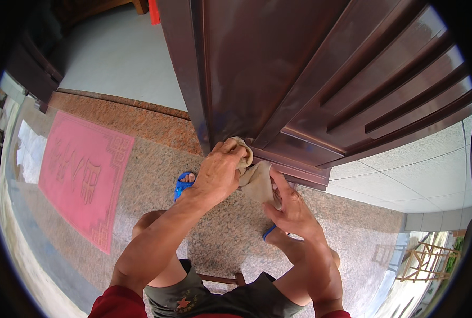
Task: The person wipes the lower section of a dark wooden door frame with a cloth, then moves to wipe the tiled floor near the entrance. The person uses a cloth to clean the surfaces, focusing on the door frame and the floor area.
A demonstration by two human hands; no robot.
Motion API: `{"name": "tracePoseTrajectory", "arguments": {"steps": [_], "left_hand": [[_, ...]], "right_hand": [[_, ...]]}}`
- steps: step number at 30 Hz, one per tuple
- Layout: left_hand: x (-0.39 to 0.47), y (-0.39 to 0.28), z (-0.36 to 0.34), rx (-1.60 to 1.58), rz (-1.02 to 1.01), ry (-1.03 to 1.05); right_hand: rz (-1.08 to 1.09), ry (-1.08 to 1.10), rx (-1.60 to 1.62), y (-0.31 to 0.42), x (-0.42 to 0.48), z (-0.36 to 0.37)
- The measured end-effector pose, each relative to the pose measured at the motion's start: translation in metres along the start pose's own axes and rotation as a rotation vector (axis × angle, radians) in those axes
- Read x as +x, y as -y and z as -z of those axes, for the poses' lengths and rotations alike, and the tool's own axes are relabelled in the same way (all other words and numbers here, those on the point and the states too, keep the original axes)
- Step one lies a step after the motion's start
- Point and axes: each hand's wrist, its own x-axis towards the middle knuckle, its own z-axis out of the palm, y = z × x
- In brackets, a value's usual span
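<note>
My left hand [222,169] grips a bunched end of a beige cloth [257,185] against the foot of a dark red-brown panelled door [255,67]. The rest of the cloth stretches across to my right hand [293,206], whose thumb and fingers hold its other end just in front of the door's bottom rail [287,169]. Part of the cloth under my left fingers is hidden. The door's lower panels are glossy, with raised mouldings [379,95] on the right side.
A pink doormat [87,179] bearing writing lies on the speckled stone floor [220,234] at left. Behind it a granite threshold [128,119] borders a pale indoor floor [120,59]. Tiled wall [410,171] adjoins the door at right; a wooden frame [428,262] stands beyond. My feet wear blue sandals [178,187].
</note>
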Motion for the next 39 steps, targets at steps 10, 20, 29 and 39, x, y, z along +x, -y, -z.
{"name": "tracePoseTrajectory", "arguments": {"steps": [10,20,29,39], "left_hand": [[0.0,-0.012,0.025,-0.899,0.191,0.432],[0.008,-0.012,0.04,-1.344,0.27,0.01],[0.004,0.013,0.019,-0.766,0.352,0.264],[-0.006,-0.001,0.023,-0.889,0.282,0.448]], "right_hand": [[0.107,-0.286,0.235,0.023,0.007,0.007],[0.954,-0.789,-0.566,0.124,0.062,0.047],[0.642,-0.13,-1.301,-0.032,0.053,-0.004],[0.42,-0.563,-1.153,0.044,0.007,0.048]]}}
